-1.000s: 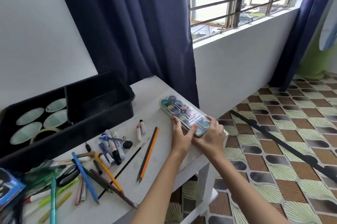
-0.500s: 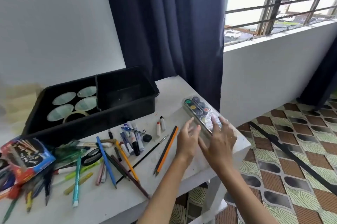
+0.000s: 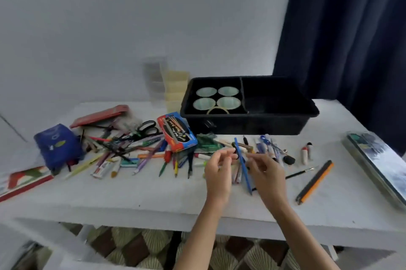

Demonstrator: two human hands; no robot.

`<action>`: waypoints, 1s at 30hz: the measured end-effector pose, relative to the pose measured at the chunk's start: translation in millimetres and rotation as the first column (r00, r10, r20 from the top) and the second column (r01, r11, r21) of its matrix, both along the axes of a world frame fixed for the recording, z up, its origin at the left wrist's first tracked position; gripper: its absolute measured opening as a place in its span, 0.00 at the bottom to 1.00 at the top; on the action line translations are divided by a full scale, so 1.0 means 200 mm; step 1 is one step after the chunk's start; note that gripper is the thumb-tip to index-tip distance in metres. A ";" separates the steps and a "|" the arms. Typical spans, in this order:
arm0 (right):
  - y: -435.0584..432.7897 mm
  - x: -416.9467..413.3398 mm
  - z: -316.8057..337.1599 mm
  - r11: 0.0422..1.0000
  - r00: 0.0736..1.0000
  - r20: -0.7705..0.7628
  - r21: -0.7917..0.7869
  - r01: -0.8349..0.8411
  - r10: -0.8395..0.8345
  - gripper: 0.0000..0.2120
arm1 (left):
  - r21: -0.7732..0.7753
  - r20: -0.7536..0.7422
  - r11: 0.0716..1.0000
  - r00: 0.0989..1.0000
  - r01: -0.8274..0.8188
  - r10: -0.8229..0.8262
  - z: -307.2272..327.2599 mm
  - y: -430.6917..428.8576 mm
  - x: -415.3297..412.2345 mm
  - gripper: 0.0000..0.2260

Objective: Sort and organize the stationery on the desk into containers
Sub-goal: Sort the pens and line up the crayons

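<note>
— Where do the hands sit?

— Just in front of the black tray (image 3: 250, 123), over the loose pens. The left hand (image 3: 218, 168) and right hand (image 3: 267, 173) both hover with fingers loosely curled, gripping nothing, flanking a blue pencil (image 3: 242, 168).

— Why there?

— Likely choosing what goes into the cups (image 3: 217, 98) inside that tray.
</note>
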State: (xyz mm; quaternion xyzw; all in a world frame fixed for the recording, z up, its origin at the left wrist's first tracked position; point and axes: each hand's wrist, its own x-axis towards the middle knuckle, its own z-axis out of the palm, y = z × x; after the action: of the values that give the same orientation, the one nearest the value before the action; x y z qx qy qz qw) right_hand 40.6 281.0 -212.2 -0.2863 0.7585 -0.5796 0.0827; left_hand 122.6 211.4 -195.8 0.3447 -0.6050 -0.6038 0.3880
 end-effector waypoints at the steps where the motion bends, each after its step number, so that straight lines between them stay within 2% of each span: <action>1: -0.05 0.07 0.00 0.999 0.999 0.025 -0.002 -0.033 0.033 0.06 | 0.002 0.008 1.000 1.000 -0.022 0.022 0.00 -0.04 0.08 0.10; 7: -0.32 0.48 0.02 0.978 0.964 0.160 -0.024 -0.210 0.211 0.09 | 0.013 -0.011 0.989 0.989 -0.150 0.150 0.01 -0.26 0.52 0.10; 16: -0.66 0.93 0.03 0.964 0.938 0.223 -0.040 -0.264 0.266 0.09 | -0.009 -0.011 0.973 0.973 -0.232 0.231 0.00 -0.60 1.00 0.10; 21: -0.80 1.03 0.06 0.957 0.937 0.198 -0.030 -0.288 0.288 0.09 | -0.018 -0.021 0.960 0.960 -0.279 0.278 0.01 -0.77 1.11 0.10; 30: -1.20 0.91 0.11 0.961 0.928 0.274 0.042 -0.273 0.252 0.09 | -0.001 0.009 0.946 0.946 -0.324 0.324 0.02 -1.13 1.07 0.09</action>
State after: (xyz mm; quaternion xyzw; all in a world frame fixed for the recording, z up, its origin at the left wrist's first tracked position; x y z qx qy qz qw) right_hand 223.0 40.6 -190.5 -0.3011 0.7178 -0.5659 0.2719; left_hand 336.0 -15.4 -191.9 0.4423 -0.5418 -0.5305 0.4790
